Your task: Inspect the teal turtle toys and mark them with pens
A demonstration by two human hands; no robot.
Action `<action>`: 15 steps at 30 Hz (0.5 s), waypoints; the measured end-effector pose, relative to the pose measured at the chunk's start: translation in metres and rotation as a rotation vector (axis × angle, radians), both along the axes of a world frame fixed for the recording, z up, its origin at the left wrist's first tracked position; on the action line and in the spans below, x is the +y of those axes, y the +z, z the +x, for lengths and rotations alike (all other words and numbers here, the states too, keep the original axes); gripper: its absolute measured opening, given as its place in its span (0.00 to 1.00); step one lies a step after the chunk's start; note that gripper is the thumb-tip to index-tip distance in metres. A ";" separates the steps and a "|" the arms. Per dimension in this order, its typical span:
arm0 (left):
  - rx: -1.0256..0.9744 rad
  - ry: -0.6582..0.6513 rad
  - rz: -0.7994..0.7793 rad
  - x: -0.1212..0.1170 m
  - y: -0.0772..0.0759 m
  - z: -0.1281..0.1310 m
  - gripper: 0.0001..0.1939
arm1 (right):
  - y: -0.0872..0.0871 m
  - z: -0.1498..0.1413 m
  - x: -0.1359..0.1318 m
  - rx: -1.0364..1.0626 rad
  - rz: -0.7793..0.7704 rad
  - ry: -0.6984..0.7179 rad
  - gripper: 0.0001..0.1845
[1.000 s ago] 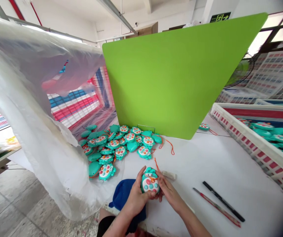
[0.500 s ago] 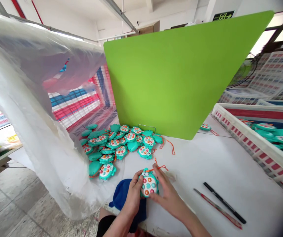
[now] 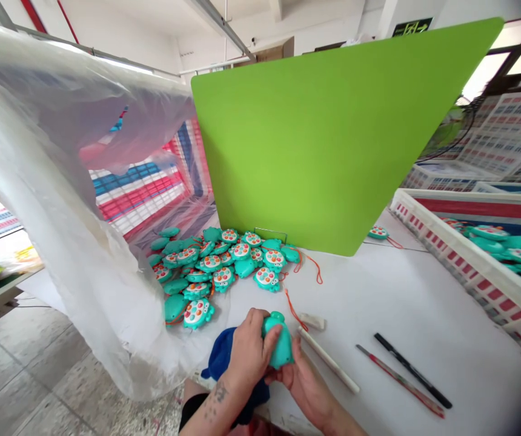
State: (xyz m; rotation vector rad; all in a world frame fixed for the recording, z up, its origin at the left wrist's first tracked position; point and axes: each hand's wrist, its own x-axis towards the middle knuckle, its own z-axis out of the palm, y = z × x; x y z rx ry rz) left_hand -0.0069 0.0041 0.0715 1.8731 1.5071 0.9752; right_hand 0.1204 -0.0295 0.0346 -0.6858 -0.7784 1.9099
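A teal animal-shaped push-button toy (image 3: 280,348) is held between my two hands above the table's front edge, its plain back facing up. My left hand (image 3: 249,344) wraps its left side, thumb across the back. From the right and below, the fingers of my right hand (image 3: 305,380) grip it; its button face is hidden. An orange cord loop (image 3: 294,310) lies just beyond the toy; whether it is tied to it I cannot tell. A dark blue cloth (image 3: 220,356) lies under my left wrist. Right of the toy are a white stick (image 3: 331,362) and a small whitish block (image 3: 314,321).
A heap of similar toys (image 3: 211,263) lies at the back left beside a plastic-draped crate (image 3: 140,197). Behind stands a green board (image 3: 315,145). On the right are a black marker (image 3: 412,370), a slim red tool (image 3: 400,383) and a white basket (image 3: 460,275) of toys.
The toy has been flipped from its button face to its plain back. My right hand has moved lower around it, and the orange cord has dropped onto the table, with the white stick uncovered.
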 end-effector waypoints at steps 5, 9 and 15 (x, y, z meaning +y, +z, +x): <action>-0.129 0.026 -0.056 0.018 0.005 -0.005 0.20 | 0.008 0.000 -0.001 -0.062 -0.080 -0.009 0.28; -0.092 0.118 -0.052 0.032 -0.008 -0.028 0.20 | 0.006 0.016 0.008 -0.092 -0.145 -0.019 0.31; 0.397 0.525 0.134 0.036 -0.037 -0.098 0.22 | 0.014 0.152 0.054 -0.429 -0.046 -0.627 0.29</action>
